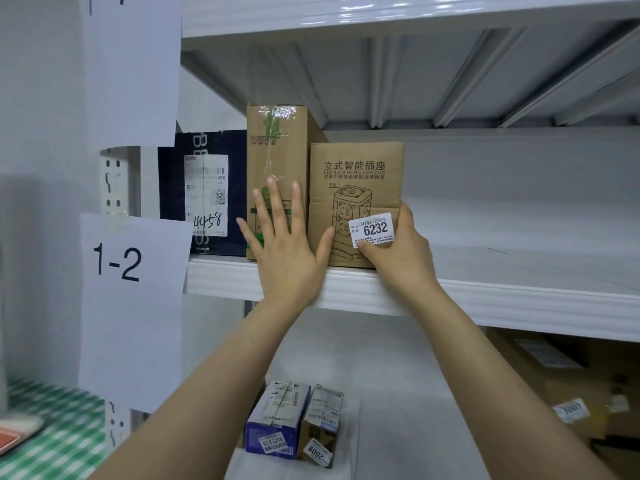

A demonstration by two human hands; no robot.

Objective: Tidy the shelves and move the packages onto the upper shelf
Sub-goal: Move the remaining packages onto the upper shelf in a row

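On the upper shelf (346,282) three packages stand; right hand (398,251) clamps the socket box (356,188), left hand (280,237) flat, fingers apart (two small boxes (294,420) wait below).

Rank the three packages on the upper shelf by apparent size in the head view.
1. Tall brown box with green print, though a hand hides part of it.
2. Dark navy box marked 4458, partly hidden by a paper sign, so close to first.
3. Power-strip box labelled 6232.

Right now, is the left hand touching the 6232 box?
Touching. The head view shows the left hand with its thumb against the front of the 6232 box, palm flat on the taller box.
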